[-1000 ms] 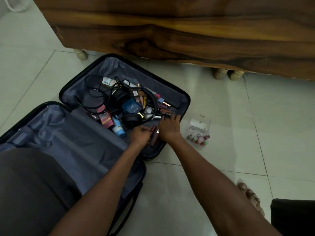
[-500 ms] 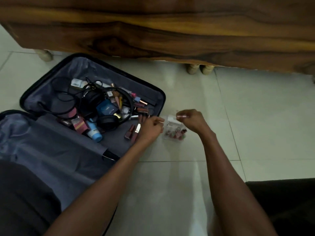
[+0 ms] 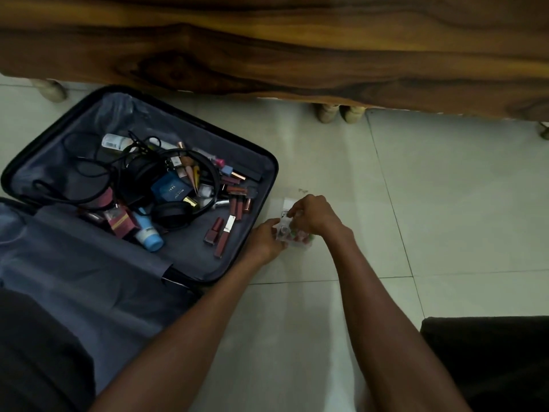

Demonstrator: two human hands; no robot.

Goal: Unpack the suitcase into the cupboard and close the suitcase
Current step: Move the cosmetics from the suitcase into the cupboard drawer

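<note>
Black hard-shell suitcase (image 3: 269,185) with grey fabric lining lies open flat on the pale tiled floor (image 3: 445,203), its far half facing up just in front of the dark-grained wooden cupboard (image 3: 297,46); the near half runs off the lower left edge, covered by a loose grey lining flap (image 3: 74,278). Far half holds a jumble of items: black over-ear headphones (image 3: 169,215) with a tangled black cable (image 3: 86,171), a dark blue rectangular box with white lettering (image 3: 170,188) resting inside the headband loop, a light blue plastic tube (image 3: 148,233) lying beside a maroon carton (image 3: 120,223), a white bottle (image 3: 114,141) toward the far wall, and several dark red lipstick-type tubes (image 3: 221,236) scattered near the right wall. Just outside that right wall, on the floor, sits a small clear plastic pouch (image 3: 292,233) holding small red, pink and green items; contents too small to identify. Left hand (image 3: 264,239) grips the pouch's near-left side, fingers curled onto the plastic. Right hand (image 3: 312,215) is over the pouch top, fingers bent down and pinching its upper edge; whether anything else is held in those fingers cannot be told. Both forearms reach in from the lower edge. Cupboard stands on pale rounded wooden feet (image 3: 326,113), two close together near centre, another at far left. A dark block (image 3: 487,361) occupies the lower right corner, nature unclear.
</note>
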